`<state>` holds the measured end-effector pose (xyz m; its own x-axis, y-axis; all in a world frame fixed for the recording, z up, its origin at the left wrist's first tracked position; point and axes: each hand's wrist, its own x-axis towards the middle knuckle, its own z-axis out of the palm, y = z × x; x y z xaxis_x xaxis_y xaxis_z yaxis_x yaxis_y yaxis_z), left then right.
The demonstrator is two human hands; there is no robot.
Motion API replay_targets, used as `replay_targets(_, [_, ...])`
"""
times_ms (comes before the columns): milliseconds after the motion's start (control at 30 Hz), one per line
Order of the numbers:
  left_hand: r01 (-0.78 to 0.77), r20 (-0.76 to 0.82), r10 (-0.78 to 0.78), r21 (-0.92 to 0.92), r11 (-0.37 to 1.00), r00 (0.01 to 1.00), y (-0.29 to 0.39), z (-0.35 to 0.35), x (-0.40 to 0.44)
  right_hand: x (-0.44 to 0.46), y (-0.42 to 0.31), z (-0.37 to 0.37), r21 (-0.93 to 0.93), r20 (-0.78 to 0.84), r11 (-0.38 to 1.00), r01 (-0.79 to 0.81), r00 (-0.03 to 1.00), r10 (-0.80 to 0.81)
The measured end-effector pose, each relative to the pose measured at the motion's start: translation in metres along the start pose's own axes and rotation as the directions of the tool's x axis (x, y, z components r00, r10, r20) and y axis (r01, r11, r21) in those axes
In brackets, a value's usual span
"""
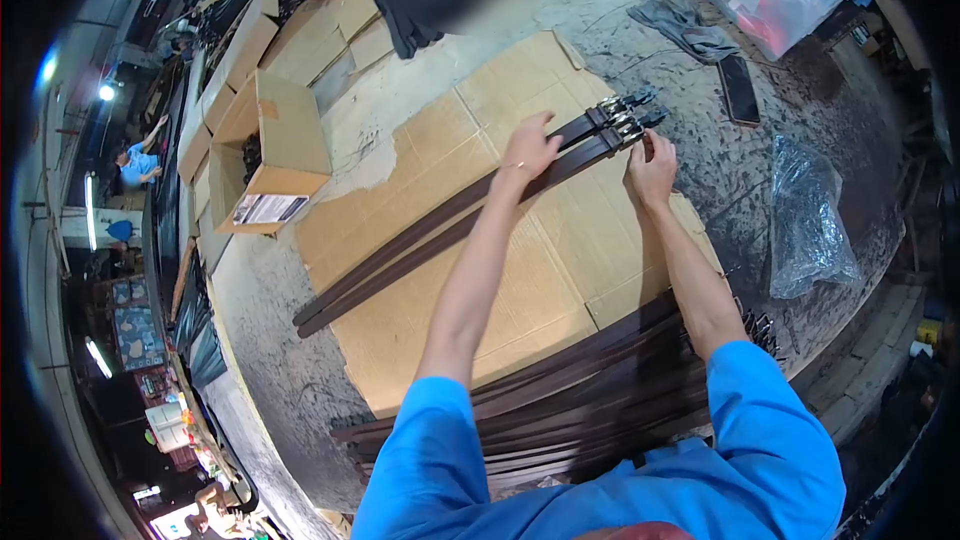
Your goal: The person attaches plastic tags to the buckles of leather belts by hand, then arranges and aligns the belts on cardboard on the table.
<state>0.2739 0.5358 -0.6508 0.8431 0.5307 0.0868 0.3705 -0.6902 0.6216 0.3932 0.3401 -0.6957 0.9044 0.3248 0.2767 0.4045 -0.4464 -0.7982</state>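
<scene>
The left hand (532, 148) is curling loosely over two belts (450, 212); the right fingers (655, 152) are pinching near their buckles (622, 120).

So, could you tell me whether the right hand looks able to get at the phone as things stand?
Probably yes: only bare tabletop seems to lie between the right hand, at the belt buckles, and the phone.

Bright blue short-sleeved shirt (620, 505), loose rumpled sleeves (430, 440), thin band (519, 167) around the left wrist (514, 178).
</scene>
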Motion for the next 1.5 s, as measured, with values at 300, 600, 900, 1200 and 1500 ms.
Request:
replay_targets(300, [-0.063, 0.207, 0.035, 0.13, 0.99, 0.978, 0.036, 0.048, 0.044, 0.001, 0.005, 0.001, 0.007, -0.005, 1.0, 0.028, 1.0, -0.028])
replay_targets(600, [-0.172, 0.145, 0.169, 0.014, 0.985, 0.975, 0.039, 0.054, 0.052, 0.002, 0.004, -0.001, 0.05, -0.013, 0.999, -0.002, 1.0, 0.002])
replay_targets(900, [0.01, 0.165, -0.026, 0.097, 0.995, 0.986, 0.024, 0.04, 0.032, 0.0, -0.006, -0.009, 0.039, 0.054, 0.999, 0.01, 0.998, -0.012])
replay_targets(1200, [-0.141, 0.051, 0.131, 0.383, 0.913, 0.99, 0.041, 0.04, -0.036, 0.001, 0.0, -0.002, 0.034, 0.028, 0.999, 0.006, 1.0, -0.007])
replay_targets(1500, [-0.043, 0.083, 0.012, 0.39, 0.92, 0.997, 0.036, 0.054, -0.023, 0.003, -0.001, -0.004, 0.073, 0.06, 0.996, -0.053, 0.997, 0.049])
